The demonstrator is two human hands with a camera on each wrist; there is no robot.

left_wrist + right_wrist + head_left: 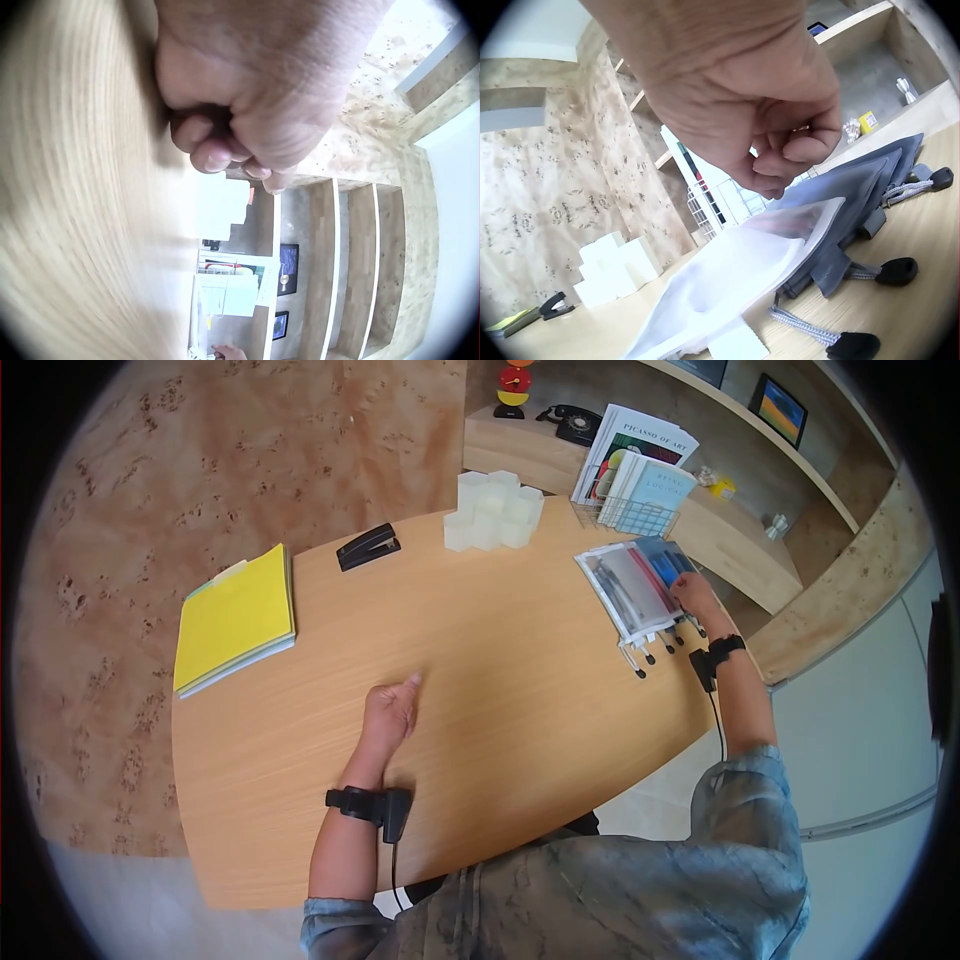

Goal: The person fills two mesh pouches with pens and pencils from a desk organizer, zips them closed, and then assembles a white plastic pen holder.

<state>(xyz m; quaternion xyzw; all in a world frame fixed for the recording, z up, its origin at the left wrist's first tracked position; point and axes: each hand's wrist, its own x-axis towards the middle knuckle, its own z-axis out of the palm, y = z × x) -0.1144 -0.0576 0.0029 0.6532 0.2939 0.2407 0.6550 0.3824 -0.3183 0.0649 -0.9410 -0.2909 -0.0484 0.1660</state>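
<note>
My right hand [693, 594] is over the right side of a stack of mesh zip pouches. Its curled fingers and thumb pinch at a blue-grey zip pouch [832, 184]; the fingertips meet at its surface, partly hidden behind the hand. In front of it in the right wrist view lies a white see-through zip pouch [720, 262], with dark items showing inside in the head view. Grey cord pulls with black ends [896, 271] hang from the pouches' near edge. My left hand [390, 712] rests on the table, fingers loosely curled, thumb pointing out, holding nothing.
Behind the pouches stands a wire basket [640, 518] of magazines and books. White hexagonal blocks [492, 512] are at the table's back edge, with a black stapler [368, 547] left of them. A yellow folder [237, 622] tops papers on the left. Shelves [740, 545] curve behind.
</note>
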